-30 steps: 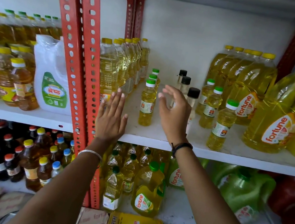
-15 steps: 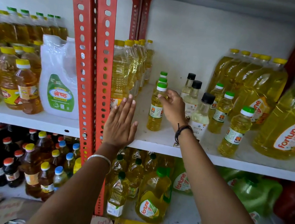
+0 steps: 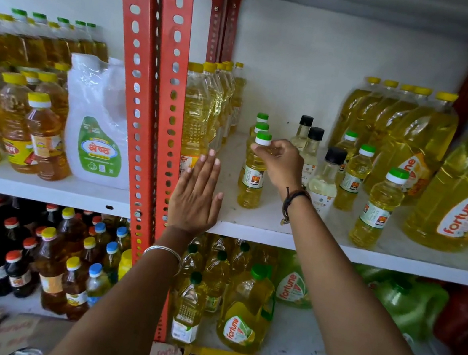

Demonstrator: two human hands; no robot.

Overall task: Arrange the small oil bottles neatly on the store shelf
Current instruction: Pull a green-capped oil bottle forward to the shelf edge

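A row of three small green-capped oil bottles runs front to back on the white shelf [image 3: 251,230]. My right hand [image 3: 280,163] grips the neck of the front small oil bottle [image 3: 253,177], which stands upright. My left hand [image 3: 196,195] rests flat and open on the shelf's front edge, left of that bottle and apart from it. Three more small green-capped bottles stand further right, the nearest [image 3: 377,209] by the front edge. Three black-capped small bottles [image 3: 324,180] stand between the two rows, partly hidden behind my right hand.
Tall yellow-capped oil bottles [image 3: 197,114] line the left side beside the red upright [image 3: 158,101]. Large Fortune oil jugs [image 3: 458,192] fill the right. A white jug [image 3: 98,125] and amber bottles stand in the left bay. Lower shelves hold several more bottles.
My right hand reached in from open and closed on the front bottle's neck. My left hand stayed flat at the shelf edge. The view moved closer.
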